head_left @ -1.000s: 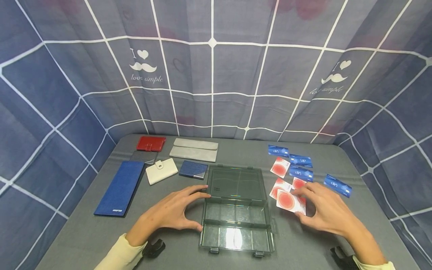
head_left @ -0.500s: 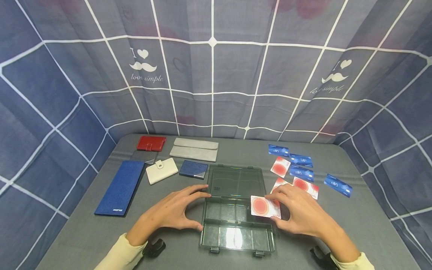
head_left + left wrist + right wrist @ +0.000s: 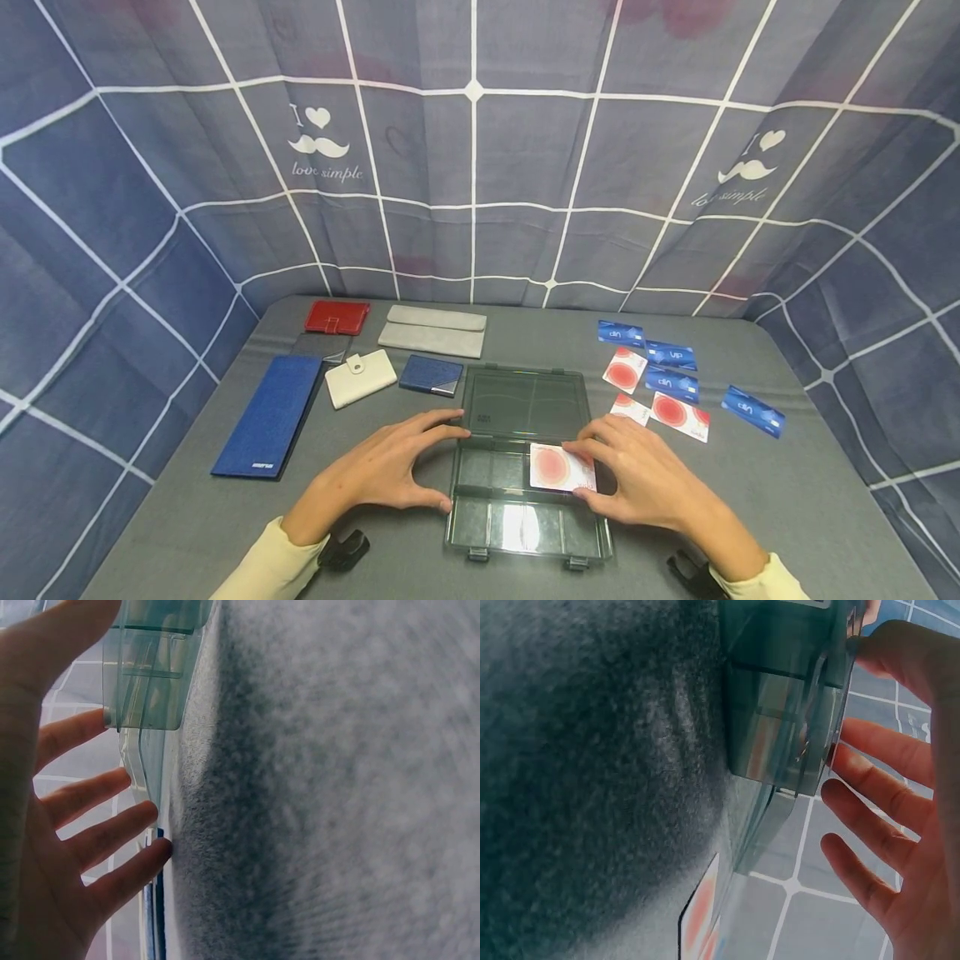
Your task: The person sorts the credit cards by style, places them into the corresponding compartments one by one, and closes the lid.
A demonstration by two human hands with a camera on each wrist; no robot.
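Note:
A translucent green plastic compartment box (image 3: 504, 529) lies on the table with its lid (image 3: 525, 404) folded back. My right hand (image 3: 648, 475) pinches a white bank card (image 3: 552, 467) with a red circle by its right end, between thumb and fingers. Over the right part of the box's back row, the card lies across the compartments; how deep it sits cannot be told. At the left side of the box, my left hand (image 3: 393, 462) has its fingers spread and relaxed. Its fingertips touch or nearly touch the box wall (image 3: 150, 682) in the left wrist view.
Right of the box lie several blue VIP cards (image 3: 672, 383) and red-and-white cards (image 3: 679, 416). On the left are a long blue folder (image 3: 266, 417), a cream wallet (image 3: 360, 379), a small blue card holder (image 3: 431, 374), a grey wallet (image 3: 432, 332) and a red wallet (image 3: 336, 317).
My right hand has picked up the red-and-white card from the right-hand group and carried it left over the box's back row. The left hand has stayed in place.

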